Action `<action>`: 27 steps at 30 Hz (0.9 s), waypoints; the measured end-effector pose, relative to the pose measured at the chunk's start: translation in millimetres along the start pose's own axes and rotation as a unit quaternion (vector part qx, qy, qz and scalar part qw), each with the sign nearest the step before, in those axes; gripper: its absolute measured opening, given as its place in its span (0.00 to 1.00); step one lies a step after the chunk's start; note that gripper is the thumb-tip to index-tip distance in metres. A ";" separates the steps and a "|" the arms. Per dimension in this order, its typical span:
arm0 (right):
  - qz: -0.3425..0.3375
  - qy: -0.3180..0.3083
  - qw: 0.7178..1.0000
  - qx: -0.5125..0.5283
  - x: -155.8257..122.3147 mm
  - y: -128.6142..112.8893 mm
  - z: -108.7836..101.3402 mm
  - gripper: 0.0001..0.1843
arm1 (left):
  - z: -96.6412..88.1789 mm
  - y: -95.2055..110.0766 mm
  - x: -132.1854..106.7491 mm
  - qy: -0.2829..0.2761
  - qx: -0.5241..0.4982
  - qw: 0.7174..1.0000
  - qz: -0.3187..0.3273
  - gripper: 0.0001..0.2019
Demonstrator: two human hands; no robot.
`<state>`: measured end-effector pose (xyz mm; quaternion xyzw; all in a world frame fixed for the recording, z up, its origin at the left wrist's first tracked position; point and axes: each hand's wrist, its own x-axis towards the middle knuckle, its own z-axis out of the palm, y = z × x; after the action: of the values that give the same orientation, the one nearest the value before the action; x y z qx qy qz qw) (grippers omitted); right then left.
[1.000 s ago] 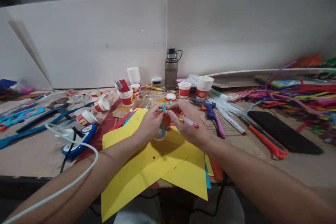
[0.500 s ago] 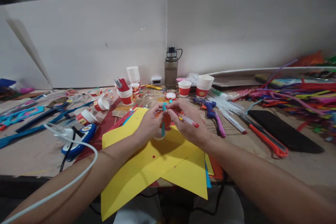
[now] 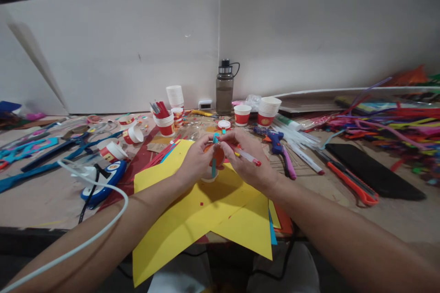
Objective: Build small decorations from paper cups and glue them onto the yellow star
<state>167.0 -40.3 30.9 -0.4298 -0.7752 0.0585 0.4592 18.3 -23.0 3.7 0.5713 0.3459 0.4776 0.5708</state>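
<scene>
Both my hands meet over the yellow paper sheets (image 3: 192,219) in the middle of the table. My left hand (image 3: 195,161) is closed around a small paper cup (image 3: 209,175) covered with orange paper, with a teal paper strip (image 3: 214,162) running down its front. My right hand (image 3: 249,160) pinches the top of the teal strip against the cup. It also holds a white pen with a red cap (image 3: 248,157) between its fingers, pointing right.
Red-and-white paper cups (image 3: 267,112), a dark water bottle (image 3: 224,88), a blue glue gun (image 3: 275,139), an orange box cutter (image 3: 350,183), a black case (image 3: 371,171) and a heap of coloured pipe cleaners (image 3: 388,123) lie right. A blue-white device (image 3: 103,181) with white cable, scissors and cups lie left.
Almost nothing has moved. Both hands stay on the cup and the teal strip, with only slight finger shifts.
</scene>
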 end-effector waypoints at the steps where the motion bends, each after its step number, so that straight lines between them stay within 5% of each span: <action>1: -0.001 -0.001 1.000 0.000 -0.2 -0.1 -0.1 0.05 | -0.1 0.0 0.0 0.000 -0.001 1.000 -0.001 0.15; 27: -0.004 0.004 1.000 0.000 -0.4 0.8 -0.4 0.05 | 0.1 1.4 -0.5 -0.001 -0.005 1.000 -0.001 0.17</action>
<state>167.9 -40.1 30.4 -0.4265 -0.7753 0.0552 0.4625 18.0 -23.6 4.9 0.5685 0.3436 0.4786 0.5741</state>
